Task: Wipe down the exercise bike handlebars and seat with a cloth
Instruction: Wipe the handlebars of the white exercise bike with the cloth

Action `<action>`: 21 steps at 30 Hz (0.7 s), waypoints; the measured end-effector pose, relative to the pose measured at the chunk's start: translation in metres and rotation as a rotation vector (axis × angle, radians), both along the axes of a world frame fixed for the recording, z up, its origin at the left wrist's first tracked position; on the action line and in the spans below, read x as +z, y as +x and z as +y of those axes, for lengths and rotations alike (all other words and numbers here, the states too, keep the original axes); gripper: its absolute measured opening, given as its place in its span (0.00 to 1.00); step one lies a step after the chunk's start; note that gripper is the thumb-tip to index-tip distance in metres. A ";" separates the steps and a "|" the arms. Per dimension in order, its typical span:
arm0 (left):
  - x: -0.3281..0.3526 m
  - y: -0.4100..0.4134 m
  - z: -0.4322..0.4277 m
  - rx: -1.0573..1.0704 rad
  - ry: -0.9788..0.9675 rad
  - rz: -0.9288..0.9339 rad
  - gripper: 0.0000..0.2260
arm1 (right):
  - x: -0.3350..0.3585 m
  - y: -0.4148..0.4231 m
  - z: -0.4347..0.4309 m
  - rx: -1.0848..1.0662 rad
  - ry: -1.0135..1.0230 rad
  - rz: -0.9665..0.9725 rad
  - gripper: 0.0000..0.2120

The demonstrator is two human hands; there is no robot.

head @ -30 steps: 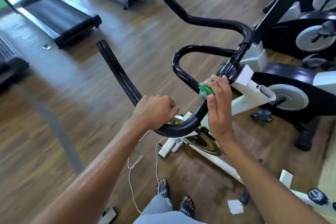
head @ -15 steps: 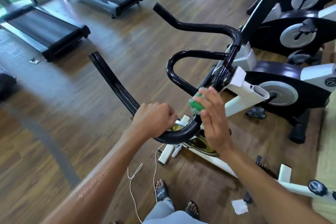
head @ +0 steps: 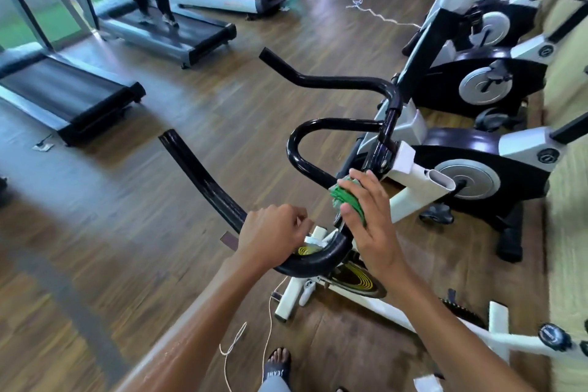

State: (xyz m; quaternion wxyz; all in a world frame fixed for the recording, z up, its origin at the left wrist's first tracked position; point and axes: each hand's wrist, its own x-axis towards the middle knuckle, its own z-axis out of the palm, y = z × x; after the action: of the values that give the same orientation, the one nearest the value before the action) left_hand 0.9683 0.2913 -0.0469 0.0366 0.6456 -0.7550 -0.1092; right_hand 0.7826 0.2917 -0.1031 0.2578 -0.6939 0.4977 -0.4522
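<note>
Left hand [head: 270, 237] is wrapped in a closed grip around the near bend of the black handlebars [head: 318, 259]. Right hand [head: 370, 223] presses a bunched green cloth [head: 345, 197] against the bar section running up toward the stem; thumb and fingers curl around the cloth, which lies between palm and bar. Handlebars belong to a white-framed exercise bike [head: 410, 191] standing on a wood floor [head: 178, 188]. Seat not identifiable in view. 2 further bikes [head: 496, 86] stand to the right. Treadmills [head: 70, 99] sit at upper left, 1 with a person's legs on it. White cord [head: 232, 344] trails on the floor near a sandalled foot [head: 277, 363].
</note>
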 end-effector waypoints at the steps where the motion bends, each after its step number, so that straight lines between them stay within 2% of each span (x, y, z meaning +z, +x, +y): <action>1: 0.000 0.000 0.000 0.011 -0.009 0.034 0.12 | 0.004 0.001 0.003 -0.010 0.025 0.012 0.18; 3: -0.001 -0.001 -0.003 0.057 -0.018 0.129 0.11 | 0.011 0.004 0.006 -0.051 0.044 0.060 0.21; 5: 0.003 -0.002 -0.009 0.116 0.060 0.366 0.14 | 0.019 0.008 0.008 -0.097 0.027 0.104 0.23; 7: 0.013 -0.006 -0.014 0.173 0.295 0.754 0.17 | 0.031 0.012 0.010 -0.131 0.032 0.137 0.24; 9: 0.028 -0.012 -0.017 0.197 0.606 1.026 0.22 | 0.047 0.016 0.009 -0.167 0.095 0.199 0.24; 11: 0.038 -0.016 -0.018 0.199 0.804 1.146 0.25 | 0.063 0.023 0.007 -0.189 0.185 0.295 0.26; 13: 0.042 -0.015 -0.023 0.217 0.897 1.270 0.22 | 0.078 0.036 0.004 -0.220 0.242 0.323 0.31; 15: 0.045 -0.012 -0.028 0.262 0.953 1.429 0.20 | 0.088 0.049 0.003 -0.264 0.227 0.274 0.33; 17: 0.049 -0.001 -0.035 0.274 1.014 1.538 0.24 | 0.094 0.068 0.005 -0.329 0.186 0.187 0.33; 19: 0.053 0.009 -0.042 0.260 1.036 1.561 0.23 | 0.096 0.088 0.006 -0.383 0.150 0.117 0.33; 21: 0.057 0.017 -0.050 0.276 1.007 1.558 0.16 | 0.095 0.105 0.004 -0.428 0.127 0.059 0.33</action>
State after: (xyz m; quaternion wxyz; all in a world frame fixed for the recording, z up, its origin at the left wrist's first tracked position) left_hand 0.9858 0.2416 0.0098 0.2610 0.4141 -0.2984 -0.8194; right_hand 0.8878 0.2960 -0.0084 0.1844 -0.5677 0.6683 -0.4440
